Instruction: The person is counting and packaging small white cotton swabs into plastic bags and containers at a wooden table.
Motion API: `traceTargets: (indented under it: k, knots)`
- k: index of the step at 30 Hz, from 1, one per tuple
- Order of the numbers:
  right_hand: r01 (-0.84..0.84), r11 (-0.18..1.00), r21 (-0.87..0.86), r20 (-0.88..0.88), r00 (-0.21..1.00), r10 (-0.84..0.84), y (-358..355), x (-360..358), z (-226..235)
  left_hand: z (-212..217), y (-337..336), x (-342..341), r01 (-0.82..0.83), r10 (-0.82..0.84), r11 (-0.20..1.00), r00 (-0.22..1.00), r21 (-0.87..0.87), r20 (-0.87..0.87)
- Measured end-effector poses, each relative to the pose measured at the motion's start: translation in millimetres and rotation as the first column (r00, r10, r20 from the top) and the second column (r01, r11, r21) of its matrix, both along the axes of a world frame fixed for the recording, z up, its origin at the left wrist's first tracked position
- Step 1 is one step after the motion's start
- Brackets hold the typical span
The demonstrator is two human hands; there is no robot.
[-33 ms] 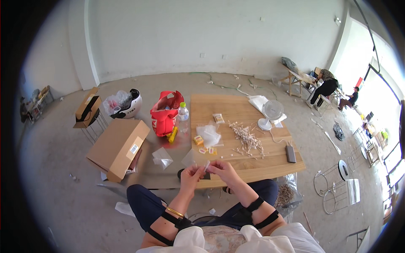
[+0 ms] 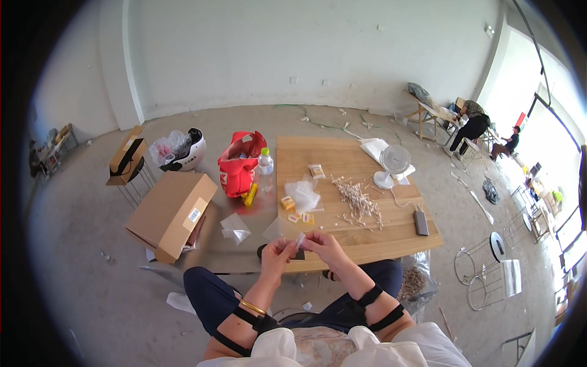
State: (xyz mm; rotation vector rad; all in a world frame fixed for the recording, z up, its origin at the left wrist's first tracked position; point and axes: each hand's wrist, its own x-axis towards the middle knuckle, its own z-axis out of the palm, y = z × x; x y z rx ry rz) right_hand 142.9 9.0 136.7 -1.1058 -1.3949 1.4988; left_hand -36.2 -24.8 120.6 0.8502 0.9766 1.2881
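Above the table's near edge, my left hand [image 2: 279, 254] and my right hand [image 2: 321, 246] meet with fingers pinched on a small, whitish, see-through piece of plastic [image 2: 300, 240], seemingly a little bag. Beyond them a loose pile of cotton swabs [image 2: 359, 200] lies on the wooden tabletop [image 2: 330, 150]. Left of that pile are clear plastic bags [image 2: 303, 196], a small yellow stack of cards [image 2: 287, 202] and some loose yellow cards [image 2: 307, 218]. A small filled packet [image 2: 316, 171] sits farther back. Another clear bag [image 2: 235, 228] rests on the grey table section at left.
A white fan [image 2: 394, 162] and a dark power bank [image 2: 420, 223] stand at right. Leftward are a bottle [image 2: 265, 168], a red bag [image 2: 239, 165], a cardboard box [image 2: 174, 211] and a white helmet [image 2: 194, 150]. A bag of brown bits [image 2: 414, 282] is below the table. Two people work far right.
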Motion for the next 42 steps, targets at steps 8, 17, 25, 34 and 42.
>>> traceTargets:
  k: [8,17,25,34,42]
  knots:
    - [0.007,1.000,0.022,0.026,1.000,-0.008,-12,-4,20,14,-9,-13,0.277,-0.278,0.961,0.959,-0.026,-0.055]
    - [-0.034,0.999,-0.030,-0.074,0.997,0.032,-18,2,31,5,0,-16,0.165,-0.165,0.986,0.986,0.004,-0.019]
    - [-0.029,1.000,0.009,-0.008,1.000,0.029,-21,-7,24,13,-5,-2,0.007,0.002,0.998,0.988,0.056,-0.155]
    - [0.029,0.996,-0.089,-0.021,0.999,-0.031,-13,2,10,21,-8,-26,0.285,-0.301,0.953,0.868,-0.100,-0.395]
    - [0.006,0.964,0.265,0.419,0.900,-0.120,-20,-6,24,44,-14,-26,0.164,0.054,0.944,0.777,0.285,-0.628]
